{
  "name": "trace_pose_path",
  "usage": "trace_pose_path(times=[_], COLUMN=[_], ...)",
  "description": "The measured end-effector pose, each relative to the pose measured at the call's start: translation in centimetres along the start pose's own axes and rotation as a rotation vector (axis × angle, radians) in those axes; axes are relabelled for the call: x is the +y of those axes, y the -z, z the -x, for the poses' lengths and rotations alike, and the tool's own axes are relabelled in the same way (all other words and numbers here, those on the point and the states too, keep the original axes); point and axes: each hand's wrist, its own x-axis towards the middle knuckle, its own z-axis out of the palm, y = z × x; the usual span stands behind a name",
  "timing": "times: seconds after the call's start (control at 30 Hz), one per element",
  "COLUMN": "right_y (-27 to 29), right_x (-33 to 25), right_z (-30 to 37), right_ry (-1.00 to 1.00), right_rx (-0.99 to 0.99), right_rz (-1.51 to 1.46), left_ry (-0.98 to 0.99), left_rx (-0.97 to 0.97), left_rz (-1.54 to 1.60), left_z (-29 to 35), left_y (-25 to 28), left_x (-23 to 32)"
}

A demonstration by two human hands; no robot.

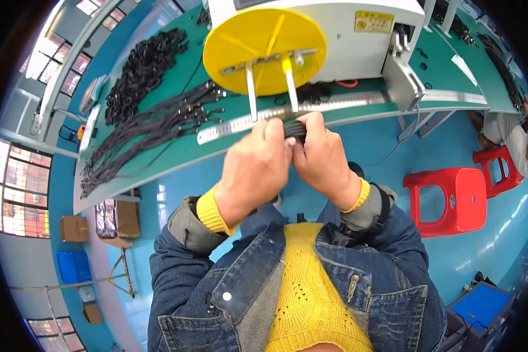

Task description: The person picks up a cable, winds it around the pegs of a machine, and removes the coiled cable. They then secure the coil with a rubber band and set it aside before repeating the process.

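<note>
My left hand (253,167) and my right hand (324,159) are pressed together in front of my chest, both closed on a small coiled bundle of black cable (296,129) that shows between the fingers. They hang just below the edge of the green bench (158,158), under a yellow winding disc (265,50) with two metal pegs on a white machine (358,44). Most of the bundle is hidden by my fingers.
A metal ruler (240,123) lies along the bench edge. Several black cables (152,126) are spread at the left, with a heap of coiled ones (141,64) behind. Two red plastic stools (449,199) stand at the right, near another person (510,138). Cardboard boxes (74,229) sit at the left.
</note>
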Motion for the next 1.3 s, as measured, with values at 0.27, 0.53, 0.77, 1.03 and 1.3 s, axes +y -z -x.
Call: trace_pose_path(times=[0.27,0.53,0.77,1.03,1.3], right_y=[-1.8,-3.1,-2.7,-2.5,-3.4], right_x=[6.7,6.9,6.5,6.4,7.6], right_z=[5.0,6.7,7.0,6.2,7.0], right_ry=[-0.014,-0.045,0.000,0.058,-0.449], right_rx=[-0.432,-0.463,-0.648,-0.695,-0.878], right_rz=[0.058,-0.102,0.096,-0.078,-0.231], left_ry=[0.037,1.104,1.003,0.648,1.106], left_rx=[-0.397,-0.733,-1.134,-1.108,-1.211], left_rz=[0.353,1.876,1.305,1.213,1.604], left_z=[6.6,6.4,6.4,7.1,7.2], left_y=[-7.9,-7.7,-8.7,-9.5,-10.0], left_x=[-4.9,-4.4,-5.4,-5.9,-5.7])
